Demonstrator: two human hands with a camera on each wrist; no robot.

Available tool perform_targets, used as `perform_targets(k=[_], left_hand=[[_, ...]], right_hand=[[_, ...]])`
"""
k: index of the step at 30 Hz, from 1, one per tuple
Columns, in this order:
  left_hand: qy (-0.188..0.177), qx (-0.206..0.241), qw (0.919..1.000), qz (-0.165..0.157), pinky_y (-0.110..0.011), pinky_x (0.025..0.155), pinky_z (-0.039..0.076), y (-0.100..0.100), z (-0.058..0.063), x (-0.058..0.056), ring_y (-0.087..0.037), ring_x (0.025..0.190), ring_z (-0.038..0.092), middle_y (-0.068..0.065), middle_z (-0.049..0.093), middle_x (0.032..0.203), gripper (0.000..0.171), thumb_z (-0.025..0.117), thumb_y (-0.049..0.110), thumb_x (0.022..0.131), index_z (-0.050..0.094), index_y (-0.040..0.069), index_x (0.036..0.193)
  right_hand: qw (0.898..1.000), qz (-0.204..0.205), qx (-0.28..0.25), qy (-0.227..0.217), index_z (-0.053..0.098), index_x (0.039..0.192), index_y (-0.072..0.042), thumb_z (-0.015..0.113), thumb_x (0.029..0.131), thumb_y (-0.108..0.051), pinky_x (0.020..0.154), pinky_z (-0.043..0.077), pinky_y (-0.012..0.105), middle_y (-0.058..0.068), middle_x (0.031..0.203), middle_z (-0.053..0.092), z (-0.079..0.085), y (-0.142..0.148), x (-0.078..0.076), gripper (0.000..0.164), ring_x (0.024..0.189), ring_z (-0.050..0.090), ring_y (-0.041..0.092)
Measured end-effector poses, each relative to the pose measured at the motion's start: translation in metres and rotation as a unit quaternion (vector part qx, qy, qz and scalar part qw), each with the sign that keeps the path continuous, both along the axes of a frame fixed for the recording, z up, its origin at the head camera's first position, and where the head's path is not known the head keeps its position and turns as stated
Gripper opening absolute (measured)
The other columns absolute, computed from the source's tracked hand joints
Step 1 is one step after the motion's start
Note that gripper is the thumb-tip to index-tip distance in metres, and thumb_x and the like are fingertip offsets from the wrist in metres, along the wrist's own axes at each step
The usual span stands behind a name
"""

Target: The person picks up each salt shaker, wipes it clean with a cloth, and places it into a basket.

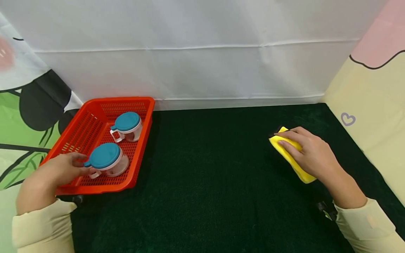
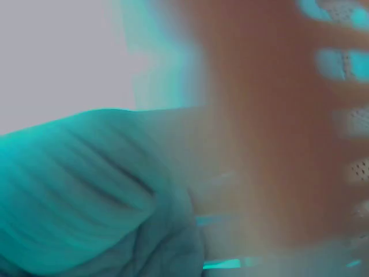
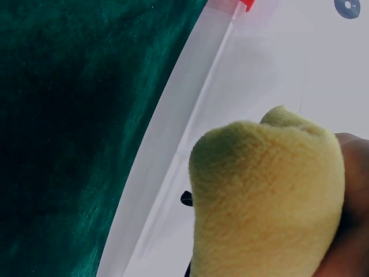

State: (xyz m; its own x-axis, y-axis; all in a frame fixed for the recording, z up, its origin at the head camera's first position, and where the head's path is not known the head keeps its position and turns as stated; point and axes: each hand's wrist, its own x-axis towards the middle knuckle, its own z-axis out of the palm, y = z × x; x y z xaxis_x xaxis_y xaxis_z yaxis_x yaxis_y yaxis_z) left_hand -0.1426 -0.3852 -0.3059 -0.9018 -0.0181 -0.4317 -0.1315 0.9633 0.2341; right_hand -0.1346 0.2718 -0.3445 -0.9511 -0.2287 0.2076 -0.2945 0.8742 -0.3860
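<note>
In the head view my left hand [image 1: 58, 172] is over the near left part of a red plastic basket [image 1: 143, 147]. Its thumb and fingertips grip the handle side of a clear seasoning jar [image 1: 118, 167] with a blue lid. A second matching jar [image 1: 134, 133] stands behind it in the basket. At the right my right hand [image 1: 311, 151] holds a folded yellow cloth [image 1: 292, 158] between thumb and fingers. The cloth's fuzzy surface [image 3: 265, 196] fills much of the right wrist view. Blur covers most of the left wrist view, beside a sleeve [image 2: 75, 190].
A dark green cloth [image 1: 196, 168] covers the table. White sheeting [image 1: 205, 73] hangs along the back, with printed panels at the left and the right [image 1: 373, 105]. The basket sits near the back left corner.
</note>
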Motion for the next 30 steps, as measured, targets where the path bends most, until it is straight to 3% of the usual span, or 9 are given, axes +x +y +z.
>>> perform_targets(k=[6,9,14,17,22,30], left_hand=[[0.066,-0.028,0.9972,0.021,-0.077,0.088,0.041,0.031,0.022,0.013,-0.066,0.117,0.036,-0.048,0.035,0.138,0.09,0.054,0.056,0.102,0.029,-0.018,0.147],[0.112,-0.022,0.9935,0.001,-0.079,0.093,0.037,0.054,0.031,0.018,-0.066,0.123,0.033,-0.047,0.032,0.143,0.089,0.052,0.057,0.103,0.028,-0.015,0.15],[0.215,0.001,0.9762,-0.033,-0.078,0.106,0.024,0.101,0.032,0.022,-0.062,0.138,0.024,-0.04,0.027,0.154,0.074,0.057,0.043,0.105,0.033,-0.007,0.155],[0.252,0.027,0.9653,-0.061,-0.075,0.112,0.018,0.13,0.03,0.021,-0.059,0.146,0.014,-0.035,0.02,0.161,0.072,0.057,0.04,0.106,0.031,-0.001,0.158],[0.273,0.046,0.9543,-0.113,-0.07,0.118,0.007,0.172,0.029,0.013,-0.05,0.153,0.002,-0.024,0.007,0.169,0.08,0.049,0.056,0.105,0.023,0.011,0.164],[0.281,0.021,0.9507,-0.131,-0.073,0.116,-0.002,0.227,0.025,-0.011,-0.048,0.154,-0.006,-0.016,-0.001,0.172,0.091,0.042,0.076,0.097,0.017,0.022,0.166]], right_hand=[[1.0,0.003,0.001,0.002,0.067,0.135,-0.019,0.057,0.107,-0.036,0.065,0.046,0.041,0.011,0.123,0.061,0.001,0.001,0.001,0.034,0.084,0.056,0.028],[1.0,0.002,0.0,0.001,0.067,0.135,-0.019,0.058,0.107,-0.036,0.066,0.047,0.041,0.01,0.123,0.061,0.001,0.0,0.001,0.034,0.085,0.056,0.028],[1.0,-0.002,0.001,-0.001,0.067,0.135,-0.02,0.059,0.106,-0.036,0.067,0.047,0.042,0.01,0.122,0.061,0.001,0.0,0.002,0.034,0.086,0.057,0.029],[1.0,-0.001,0.005,0.001,0.067,0.135,-0.019,0.059,0.106,-0.036,0.066,0.047,0.042,0.01,0.121,0.061,0.0,0.0,0.002,0.035,0.085,0.057,0.028],[1.0,0.002,0.013,0.007,0.067,0.135,-0.018,0.058,0.107,-0.036,0.065,0.047,0.042,0.011,0.121,0.061,0.0,0.002,0.002,0.034,0.085,0.057,0.028],[1.0,-0.003,0.026,-0.006,0.067,0.135,-0.019,0.057,0.107,-0.037,0.064,0.047,0.043,0.013,0.121,0.061,-0.006,0.005,0.004,0.035,0.085,0.057,0.029]])
